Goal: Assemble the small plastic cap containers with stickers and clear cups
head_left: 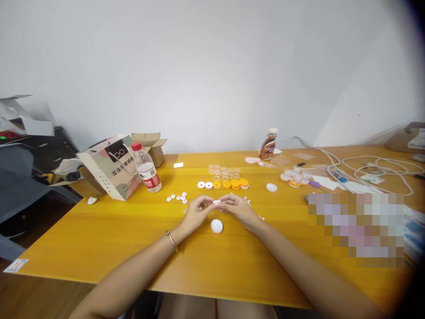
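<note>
My left hand (198,211) and my right hand (239,208) meet over the middle of the table, their fingertips pinching one small white plastic piece (217,202) between them. Its exact kind is too small to make out. Just below the fingers a round white cap (217,226) lies on the tabletop. Several small white pieces (178,197) are scattered left of my left hand, and a few more (261,218) lie beside my right hand, partly hidden by it. Beyond the hands runs a row of white rings (209,185) and orange rings (226,185).
Behind the rings stand several clear plastic cups (225,175). A white disc (271,188) and a cluster of clear-and-orange containers (295,177) lie to the right. A water bottle (146,168), a paper bag (114,168) and a brown drink bottle (268,145) stand farther back. White cables (335,166) sprawl at right.
</note>
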Available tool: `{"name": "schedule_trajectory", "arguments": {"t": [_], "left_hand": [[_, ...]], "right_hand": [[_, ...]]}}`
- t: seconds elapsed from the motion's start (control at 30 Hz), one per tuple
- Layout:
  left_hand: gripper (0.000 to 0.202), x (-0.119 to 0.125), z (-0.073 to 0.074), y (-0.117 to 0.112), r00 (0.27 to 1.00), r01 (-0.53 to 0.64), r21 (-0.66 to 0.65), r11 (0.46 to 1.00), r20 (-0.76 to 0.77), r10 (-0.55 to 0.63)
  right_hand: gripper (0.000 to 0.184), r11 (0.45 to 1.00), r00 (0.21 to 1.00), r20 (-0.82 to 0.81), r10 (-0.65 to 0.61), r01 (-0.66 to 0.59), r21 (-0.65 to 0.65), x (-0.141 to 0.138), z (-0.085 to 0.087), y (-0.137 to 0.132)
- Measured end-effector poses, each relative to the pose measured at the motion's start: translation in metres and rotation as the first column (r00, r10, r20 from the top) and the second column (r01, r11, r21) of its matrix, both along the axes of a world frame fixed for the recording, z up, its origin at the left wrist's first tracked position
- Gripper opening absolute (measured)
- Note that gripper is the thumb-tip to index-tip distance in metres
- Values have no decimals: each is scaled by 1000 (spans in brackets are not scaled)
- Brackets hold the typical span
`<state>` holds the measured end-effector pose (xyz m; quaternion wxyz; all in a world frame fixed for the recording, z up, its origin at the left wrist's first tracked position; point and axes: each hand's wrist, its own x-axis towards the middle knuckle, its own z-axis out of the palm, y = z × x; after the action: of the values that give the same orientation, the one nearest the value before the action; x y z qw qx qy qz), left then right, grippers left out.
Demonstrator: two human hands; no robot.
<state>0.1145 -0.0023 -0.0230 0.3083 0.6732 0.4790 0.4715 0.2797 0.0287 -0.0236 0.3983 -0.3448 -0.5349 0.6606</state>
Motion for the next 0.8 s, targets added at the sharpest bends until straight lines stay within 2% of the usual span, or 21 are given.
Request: {"name": "schedule_trajectory", "arguments": {"t": [0.1,0.37,0.63,0.8], "left_hand": [[26,-1,-2,3,998,1,-41,999,59,2],[22,0,-8,3,990,41,-47,998,136,-34],[26,1,-11,4,989,57,-38,998,136,-51],[27,3,-9,4,977,102,-90,991,197,-82]], "right_hand": [[24,999,1000,11,6,-6,36,-1,1,-2],[25,993,998,58,2,-9,120,-3,2,0],[27,993,998,62,-31,24,119,-4,-3,0],[28,990,997,65,-44,35,139,-4,-2,0]]}}
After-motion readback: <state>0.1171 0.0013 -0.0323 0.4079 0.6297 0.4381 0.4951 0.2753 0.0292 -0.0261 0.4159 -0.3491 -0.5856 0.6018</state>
